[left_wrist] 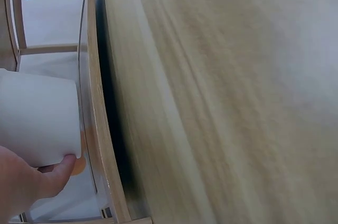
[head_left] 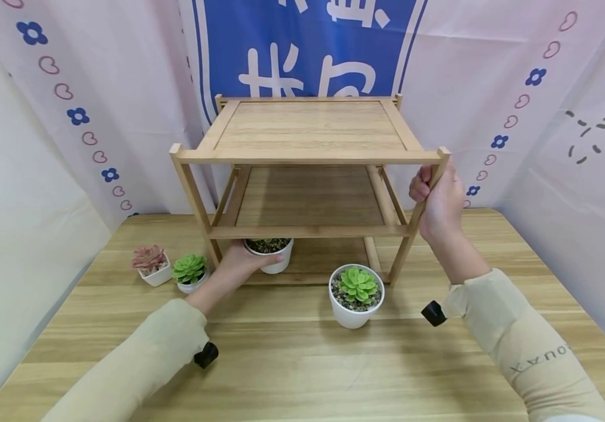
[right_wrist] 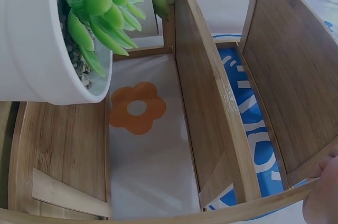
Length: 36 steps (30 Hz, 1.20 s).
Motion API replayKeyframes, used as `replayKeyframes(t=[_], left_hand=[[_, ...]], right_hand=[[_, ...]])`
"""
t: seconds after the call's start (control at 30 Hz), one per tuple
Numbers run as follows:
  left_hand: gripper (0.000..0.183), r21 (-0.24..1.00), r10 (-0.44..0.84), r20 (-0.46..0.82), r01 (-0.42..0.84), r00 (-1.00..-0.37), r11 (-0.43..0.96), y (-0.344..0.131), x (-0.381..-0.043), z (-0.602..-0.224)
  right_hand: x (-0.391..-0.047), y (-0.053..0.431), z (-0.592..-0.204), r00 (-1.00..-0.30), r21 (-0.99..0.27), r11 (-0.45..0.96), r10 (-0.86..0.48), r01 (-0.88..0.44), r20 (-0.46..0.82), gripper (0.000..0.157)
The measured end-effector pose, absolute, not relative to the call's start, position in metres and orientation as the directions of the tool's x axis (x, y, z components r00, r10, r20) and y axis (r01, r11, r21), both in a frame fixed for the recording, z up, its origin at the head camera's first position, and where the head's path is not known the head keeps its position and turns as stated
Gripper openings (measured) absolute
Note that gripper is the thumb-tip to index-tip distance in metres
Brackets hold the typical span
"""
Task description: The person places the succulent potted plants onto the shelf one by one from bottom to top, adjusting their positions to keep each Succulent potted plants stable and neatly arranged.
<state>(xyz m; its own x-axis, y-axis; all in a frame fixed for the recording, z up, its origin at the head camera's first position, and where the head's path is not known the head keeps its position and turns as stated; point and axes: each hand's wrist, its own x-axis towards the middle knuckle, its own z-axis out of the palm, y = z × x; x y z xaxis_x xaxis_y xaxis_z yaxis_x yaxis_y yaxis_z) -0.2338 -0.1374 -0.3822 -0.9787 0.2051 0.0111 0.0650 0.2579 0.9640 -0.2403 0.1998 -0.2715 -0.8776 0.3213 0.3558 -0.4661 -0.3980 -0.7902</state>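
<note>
Back cloth [head_left: 139, 64]: I see white with blue flowers [head_left: 78, 116] and pink hearts [head_left: 62, 91].
Banner [head_left: 313, 44]: blue, white writing [head_left: 272, 81].
Table [head_left: 302, 369]: light, stripy wood.

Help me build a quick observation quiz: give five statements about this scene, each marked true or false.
1. The right hand grips the wooden rack. True.
2. The pink succulent stands left of the small green succulent. True.
3. The left hand holds the pink succulent. False: it holds a white pot.
4. The panel behind the rack is red. False: it is blue.
5. The nearest succulent is green. True.
</note>
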Motion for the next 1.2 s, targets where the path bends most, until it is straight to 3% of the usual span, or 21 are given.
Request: replayKeyframes(t=[0.27,1.2], left_hand=[[0.095,0.960,0.203,-0.014,0.044,-0.979,0.278,-0.130,-0.238,-0.382],[0.085,0.991,0.152,-0.022,-0.002,-0.988,0.134,-0.126,-0.247,-0.392]], right_hand=[[-0.241,0.203,-0.271,-0.885,-0.797,-0.399,0.311,-0.453,0.347,0.047],[-0.241,0.202,-0.273,-0.876,-0.808,-0.362,0.323,-0.464,0.358,0.047]])
